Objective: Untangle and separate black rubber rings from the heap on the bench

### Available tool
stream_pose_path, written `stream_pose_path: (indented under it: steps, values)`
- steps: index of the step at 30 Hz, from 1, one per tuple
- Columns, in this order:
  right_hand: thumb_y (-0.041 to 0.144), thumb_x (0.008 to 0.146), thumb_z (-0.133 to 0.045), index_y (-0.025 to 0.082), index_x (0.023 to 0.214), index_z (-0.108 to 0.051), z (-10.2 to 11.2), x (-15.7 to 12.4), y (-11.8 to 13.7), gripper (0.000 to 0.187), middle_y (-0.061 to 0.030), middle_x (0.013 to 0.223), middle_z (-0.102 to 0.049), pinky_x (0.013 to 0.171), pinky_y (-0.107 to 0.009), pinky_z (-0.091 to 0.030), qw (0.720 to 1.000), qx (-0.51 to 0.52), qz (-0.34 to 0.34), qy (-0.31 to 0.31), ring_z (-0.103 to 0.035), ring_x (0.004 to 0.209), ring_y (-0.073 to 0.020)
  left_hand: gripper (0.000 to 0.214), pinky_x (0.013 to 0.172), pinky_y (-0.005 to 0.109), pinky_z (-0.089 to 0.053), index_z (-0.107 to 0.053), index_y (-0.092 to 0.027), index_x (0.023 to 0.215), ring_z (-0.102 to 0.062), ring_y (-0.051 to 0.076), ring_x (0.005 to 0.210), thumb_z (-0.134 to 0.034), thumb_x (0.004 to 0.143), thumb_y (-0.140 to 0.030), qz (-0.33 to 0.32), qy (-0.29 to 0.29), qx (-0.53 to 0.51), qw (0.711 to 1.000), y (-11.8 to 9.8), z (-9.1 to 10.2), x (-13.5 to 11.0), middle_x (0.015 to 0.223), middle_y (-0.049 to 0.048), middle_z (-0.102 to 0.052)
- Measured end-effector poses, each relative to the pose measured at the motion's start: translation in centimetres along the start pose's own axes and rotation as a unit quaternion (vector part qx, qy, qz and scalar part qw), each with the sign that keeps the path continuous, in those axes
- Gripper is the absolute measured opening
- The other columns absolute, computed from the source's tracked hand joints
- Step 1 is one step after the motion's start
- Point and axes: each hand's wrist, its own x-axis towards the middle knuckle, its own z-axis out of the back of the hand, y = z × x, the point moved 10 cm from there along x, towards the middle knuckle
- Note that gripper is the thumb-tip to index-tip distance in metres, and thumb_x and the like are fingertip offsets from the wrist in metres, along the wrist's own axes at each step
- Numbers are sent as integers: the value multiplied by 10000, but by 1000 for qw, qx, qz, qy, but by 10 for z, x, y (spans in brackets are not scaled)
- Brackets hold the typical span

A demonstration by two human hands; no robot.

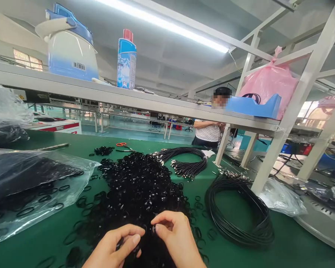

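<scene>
A large heap of small black rubber rings (145, 182) covers the middle of the green table. Over its near edge, my left hand (114, 245) has its fingers curled, with black rings showing between thumb and fingers; how many is hidden. Close on its right, my right hand (178, 234) pinches a small black ring (154, 228) between thumb and index finger. The two hands are a short gap apart. Loose rings lie scattered around both.
Coiled black cables (240, 238) lie at right, with another cable bundle (190, 160) behind the heap. A clear bag of rings (83, 186) lies left. Orange-handled snips (122, 144) rest at the back. Above runs a shelf (156, 102) bearing a jug (72, 56) and spray can (126, 61). A person (208, 130) stands beyond.
</scene>
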Motion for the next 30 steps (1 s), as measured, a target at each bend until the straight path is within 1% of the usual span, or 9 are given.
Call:
stream_pose_path:
  steps: [3, 6, 9, 12, 16, 20, 23, 26, 30]
  values:
    - [138, 718, -544, 199, 780, -722, -8, -3, 6, 198, -19, 729, -666, 630, -243, -488, 999, 38, 2, 35, -633, 684, -176, 576, 297, 151, -133, -603, -153, 806, -326, 8, 280, -491, 706, -710, -20, -13, 6, 1000, -9, 4, -2, 634, -25, -566]
    - [182, 770, -507, 162, 836, -696, -14, -6, 12, 201, -8, 660, -623, 536, -223, -460, 997, 49, 11, 63, -594, 535, -137, 614, 292, 147, -152, -594, -149, 772, -253, -6, 289, -466, 699, -746, -25, -34, -22, 999, -11, 7, -6, 589, -78, -428]
    - [254, 815, -492, 161, 829, -678, -14, -7, 19, 208, -5, 626, -606, 491, -217, -425, 997, 31, 32, 65, -556, 508, -132, 589, 299, 137, -192, -580, -152, 756, -223, 11, 353, -472, 719, -729, -21, -35, -56, 998, -10, 6, -9, 569, -91, -355]
    - [296, 818, -503, 170, 741, -650, -13, -8, 21, 208, -8, 607, -596, 491, -217, -424, 997, 20, 35, 59, -559, 544, -146, 566, 299, 126, -185, -566, -159, 771, -232, 33, 390, -465, 739, -715, -4, -20, -62, 998, -8, 2, -11, 536, -92, -338]
    - [232, 800, -507, 182, 741, -651, -19, -13, 24, 163, -6, 643, -625, 513, -212, -427, 996, 10, 29, 79, -588, 565, -146, 558, 290, 119, -176, -559, -183, 932, -296, 62, 427, -451, 756, -702, -7, -1, -56, 998, -13, -4, -15, 556, -85, -342]
    - [123, 744, -528, 218, 732, -691, -19, -19, 38, 190, -12, 798, -669, 581, -214, -421, 993, -53, 95, 54, -609, 702, -157, 501, 300, 123, -176, -540, -214, 999, -351, 84, 480, -456, 782, -657, -3, 26, -57, 998, -21, -12, -22, 587, -72, -367]
    - [103, 747, -508, 240, 762, -700, -25, -23, 37, 236, 1, 759, -677, 554, -216, -404, 989, -89, 112, 46, -598, 635, -148, 432, 325, 128, -168, -518, -231, 941, -349, 78, 491, -481, 783, -631, 6, 50, -66, 997, -23, -18, -26, 614, -74, -376]
    - [104, 748, -507, 244, 762, -672, -29, -27, 38, 217, 17, 663, -659, 532, -216, -379, 980, -136, 141, 18, -584, 577, -143, 419, 345, 144, -160, -477, -214, 804, -315, 65, 467, -465, 792, -632, 20, 35, -46, 998, -17, -15, -25, 617, -75, -388]
    - [137, 783, -505, 242, 759, -622, -26, -33, 47, 159, 23, 658, -647, 571, -227, -379, 960, -192, 200, -31, -600, 609, -149, 439, 362, 156, -176, -419, -211, 714, -316, 75, 474, -406, 820, -636, -4, 9, -4, 1000, -13, -8, -20, 584, -77, -372]
